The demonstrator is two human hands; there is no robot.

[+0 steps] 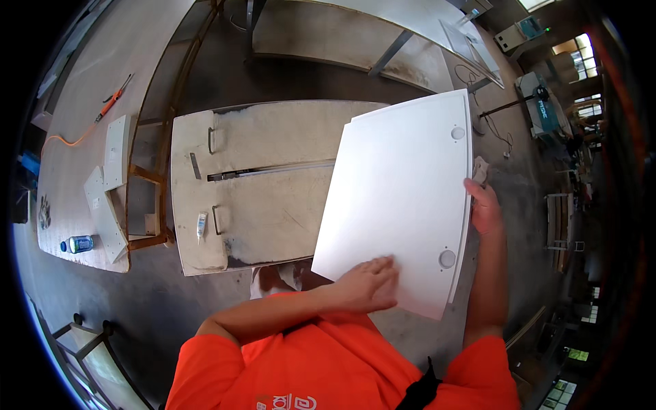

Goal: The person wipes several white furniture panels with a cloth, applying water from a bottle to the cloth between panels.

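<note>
A white cabinet door panel [393,184] lies tilted across the right end of a worn work table [273,137]. Two round hinge holes sit near its right edge, and a second white edge shows just beneath it. My right hand [485,205] grips that right edge, thumb on top and the other fingers hidden below. A crumpled greyish cloth [481,169] shows beside these fingers; whether I hold it cannot be made out. Across the panel's near part lies my left hand [372,281], fingers flat on the white face and slightly blurred.
On the work table are two metal handles, a slot with a rail, and a small white tube [201,225]. The left bench [75,150] carries an orange-handled tool [109,106], white boards [102,198] and a bottle [78,244]. Another table [403,17] stands beyond; machines line the right.
</note>
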